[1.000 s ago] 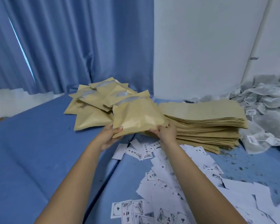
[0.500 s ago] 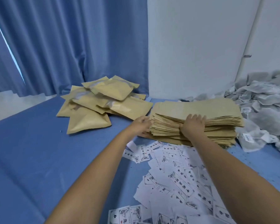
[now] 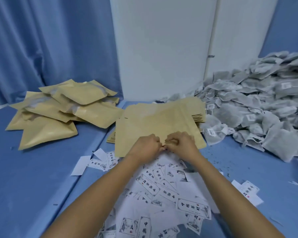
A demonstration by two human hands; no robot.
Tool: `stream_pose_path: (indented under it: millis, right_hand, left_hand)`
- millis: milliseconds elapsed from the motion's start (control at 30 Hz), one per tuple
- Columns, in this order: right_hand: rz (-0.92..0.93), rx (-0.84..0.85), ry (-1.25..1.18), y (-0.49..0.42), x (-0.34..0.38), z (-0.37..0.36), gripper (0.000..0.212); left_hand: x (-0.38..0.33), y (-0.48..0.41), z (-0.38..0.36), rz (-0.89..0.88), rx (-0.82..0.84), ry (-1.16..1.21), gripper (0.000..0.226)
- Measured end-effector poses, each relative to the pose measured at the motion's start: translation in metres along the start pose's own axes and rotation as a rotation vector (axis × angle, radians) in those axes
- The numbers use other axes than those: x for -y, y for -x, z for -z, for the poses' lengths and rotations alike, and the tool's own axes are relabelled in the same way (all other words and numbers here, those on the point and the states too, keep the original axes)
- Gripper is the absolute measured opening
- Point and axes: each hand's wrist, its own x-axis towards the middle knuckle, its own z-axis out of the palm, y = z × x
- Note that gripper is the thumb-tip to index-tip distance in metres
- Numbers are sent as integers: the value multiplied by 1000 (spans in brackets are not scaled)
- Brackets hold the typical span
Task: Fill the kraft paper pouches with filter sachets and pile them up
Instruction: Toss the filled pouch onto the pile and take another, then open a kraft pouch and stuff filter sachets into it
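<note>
A flat empty kraft pouch (image 3: 155,127) lies tilted toward me over the stack of empty kraft pouches (image 3: 196,114). My left hand (image 3: 147,146) and my right hand (image 3: 182,143) meet at its near edge, fingers curled and pinching that edge side by side. A loose pile of filled kraft pouches (image 3: 62,114) sits at the left on the blue surface. A large heap of grey filter sachets (image 3: 258,107) with small white tags spreads at the right.
Printed white paper labels (image 3: 162,194) are scattered on the blue surface (image 3: 33,186) under my forearms. Blue curtains (image 3: 50,40) hang behind the filled pile and a white wall panel (image 3: 162,48) stands behind the stack. Dark crumbs speckle the surface right of the labels.
The filled pouch I held a second ago now lies on the left pile. Both hands moved to the empty stack, pulled one pouch toward me and now pinch its near edge.
</note>
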Motion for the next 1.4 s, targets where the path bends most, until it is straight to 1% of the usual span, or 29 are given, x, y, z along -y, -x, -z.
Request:
stream_pose_path:
  millis: [33, 67, 100, 133, 200, 233, 267, 333, 367, 400, 433, 500, 533, 600, 667, 700, 767, 867, 967, 1067, 1167, 1233, 1300, 1400]
  right_hand:
    - [-72, 62, -117, 8, -14, 14, 33]
    - [-132, 88, -253, 17, -26, 28, 40]
    - [-187, 63, -373, 24, -38, 40, 43]
    - [-247, -10, -449, 30, -48, 51, 46]
    - [-398, -191, -475, 37, -64, 65, 52]
    - [-479, -234, -493, 41, -70, 71, 51]
    - [-542, -229, -539, 44, -75, 75, 45]
    - [-553, -154, -690, 54, -85, 77, 23]
    - [-531, -124, -729, 59, -89, 76, 16]
    - [-510, -108, -736, 63, -91, 73, 13]
    - [-494, -100, -736, 66, -92, 70, 13]
    - [-498, -66, -758, 70, -91, 63, 13]
    - [-517, -38, -775, 71, -90, 61, 16]
    - [-569, 1, -875, 72, -90, 60, 25]
    - [-621, -16, -1083, 73, -93, 63, 36]
    - [-633, -45, -1169, 74, -96, 64, 38]
    - [-640, -80, -1254, 75, -103, 68, 34]
    - [-614, -42, -1365, 75, -109, 68, 33]
    - [-586, -5, -1419, 75, -109, 70, 30]
    - [-566, 39, -1405, 75, -111, 73, 33]
    - [-534, 81, -1410, 76, -113, 75, 24]
    - [-513, 119, -1404, 79, -112, 76, 22]
    - [-484, 143, -1320, 81, -114, 76, 21]
    - [-455, 157, -1159, 82, -119, 75, 18]
  left_hand:
    - [-4, 7, -1, -83, -45, -15, 19]
    - [-8, 15, 0, -157, -88, -7, 14]
    - [-12, 22, 0, -232, -149, 18, 11]
    - [-16, 27, -1, -302, -216, 35, 11]
    - [-27, 34, -2, -385, -331, 91, 12]
    - [-33, 36, 0, -416, -367, 122, 10]
    - [-40, 36, 3, -436, -366, 151, 16]
    - [-56, 34, 10, -446, -252, 208, 33]
    - [-66, 30, 15, -400, -182, 254, 39]
    - [-77, 23, 17, -321, -121, 317, 42]
    - [-89, 14, 18, -219, -71, 411, 41]
    - [-117, -9, 17, -7, -32, 670, 34]
    - [-131, -22, 17, 84, -18, 778, 31]
    - [-154, -46, 16, 246, -1, 889, 30]
    - [-166, -66, 12, 350, -10, 994, 43]
    - [-168, -73, 9, 369, -15, 1053, 49]
    - [-168, -85, 5, 386, 22, 1130, 51]
    - [-165, -96, -7, 438, 148, 1197, 53]
    - [-163, -99, -15, 539, 258, 1375, 49]
    - [-162, -100, -19, 608, 327, 1480, 37]
    - [-161, -102, -20, 632, 352, 1494, 28]
    - [-160, -101, -19, 667, 353, 1511, 24]
    - [-159, -99, -18, 700, 346, 1535, 20]
    - [-156, -93, -14, 699, 375, 1588, 11]
